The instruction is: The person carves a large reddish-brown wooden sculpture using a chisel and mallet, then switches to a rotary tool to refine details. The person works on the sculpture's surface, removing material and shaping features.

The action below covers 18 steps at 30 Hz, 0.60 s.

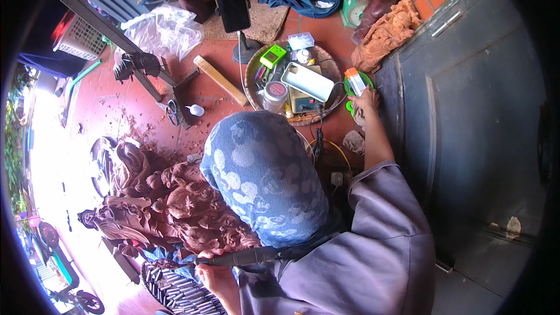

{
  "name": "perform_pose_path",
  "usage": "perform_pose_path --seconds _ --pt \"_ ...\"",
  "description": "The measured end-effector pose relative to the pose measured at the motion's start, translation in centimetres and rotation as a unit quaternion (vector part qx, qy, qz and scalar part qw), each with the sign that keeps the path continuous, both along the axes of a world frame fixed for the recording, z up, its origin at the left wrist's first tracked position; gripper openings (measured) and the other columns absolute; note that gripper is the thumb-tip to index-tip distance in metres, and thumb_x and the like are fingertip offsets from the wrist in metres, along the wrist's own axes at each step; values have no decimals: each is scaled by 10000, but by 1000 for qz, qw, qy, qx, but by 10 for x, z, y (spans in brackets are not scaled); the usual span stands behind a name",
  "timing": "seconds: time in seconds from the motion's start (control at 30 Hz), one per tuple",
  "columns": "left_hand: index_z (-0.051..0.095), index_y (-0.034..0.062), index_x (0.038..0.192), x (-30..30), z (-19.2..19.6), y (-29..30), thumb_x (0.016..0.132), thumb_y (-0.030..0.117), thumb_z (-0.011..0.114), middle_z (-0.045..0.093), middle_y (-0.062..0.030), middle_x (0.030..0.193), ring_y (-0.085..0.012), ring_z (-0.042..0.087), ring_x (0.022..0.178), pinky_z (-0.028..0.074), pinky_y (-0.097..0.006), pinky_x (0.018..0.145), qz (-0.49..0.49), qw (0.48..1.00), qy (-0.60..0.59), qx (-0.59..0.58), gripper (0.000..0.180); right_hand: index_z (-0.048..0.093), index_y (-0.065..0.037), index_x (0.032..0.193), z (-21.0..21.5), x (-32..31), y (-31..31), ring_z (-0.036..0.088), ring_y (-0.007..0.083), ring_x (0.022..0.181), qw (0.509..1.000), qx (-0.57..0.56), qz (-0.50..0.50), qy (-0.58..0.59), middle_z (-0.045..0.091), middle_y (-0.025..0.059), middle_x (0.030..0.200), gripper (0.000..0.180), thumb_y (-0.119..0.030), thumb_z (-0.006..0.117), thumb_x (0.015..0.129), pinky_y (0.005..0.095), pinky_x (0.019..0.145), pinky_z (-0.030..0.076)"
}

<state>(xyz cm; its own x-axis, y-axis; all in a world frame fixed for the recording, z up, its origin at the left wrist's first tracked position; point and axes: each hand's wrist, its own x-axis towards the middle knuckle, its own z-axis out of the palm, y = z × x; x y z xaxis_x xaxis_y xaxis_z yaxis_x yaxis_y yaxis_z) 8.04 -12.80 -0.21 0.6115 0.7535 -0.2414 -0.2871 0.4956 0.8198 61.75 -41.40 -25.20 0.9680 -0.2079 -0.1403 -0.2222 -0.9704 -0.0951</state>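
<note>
Hands [366, 100] can pass between basket [301, 121] and grey panel [478, 111].

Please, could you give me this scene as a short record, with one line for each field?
Left hand: holds a dark handpiece
Right hand: at an orange-and-white box; firmness of grip unclear
Near left hand: brown ornate carving; contact with the handpiece's tip unclear
Near right hand: woven tray
In tray: lime-green device, clear jar with reddish lid
Behind tray: phone on a stand, screen dark
Floor left of tray: wooden bar, scissors
</note>
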Motion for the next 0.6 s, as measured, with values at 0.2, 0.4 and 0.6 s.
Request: perform_pose_path --seconds 0.2,0.4,0.6 --pt "514 25 1035 7 -4 -2 948 403 535 585 -136 949 -262 585 969 483 -478 908 19 1000 -5 10 389 371 -14 1358 -4 13 7 522 358 1186 995 8 -63 78 534 253 1264 1168 -534 899 455 412 962 471" --pt "514 0 1032 13 -8 -1 940 413 544 589 -162 962 -315 618 924 507 -452 884 22 999 31 -9 425 615 -69 1085 12 -23 22 645 363 1001 998 42 -54 -3 654 221 1069 603 -445 824 661 463 815 536" --pt "510 -5 1039 12 -11 3 942 414 539 577 -163 981 -307 612 934 505 -458 884 15 999 27 -14 431 630 -60 1060 34 -24 24 662 374 901 990 88 34 -101 683 203 944 537 -495 725 760 463 752 526"
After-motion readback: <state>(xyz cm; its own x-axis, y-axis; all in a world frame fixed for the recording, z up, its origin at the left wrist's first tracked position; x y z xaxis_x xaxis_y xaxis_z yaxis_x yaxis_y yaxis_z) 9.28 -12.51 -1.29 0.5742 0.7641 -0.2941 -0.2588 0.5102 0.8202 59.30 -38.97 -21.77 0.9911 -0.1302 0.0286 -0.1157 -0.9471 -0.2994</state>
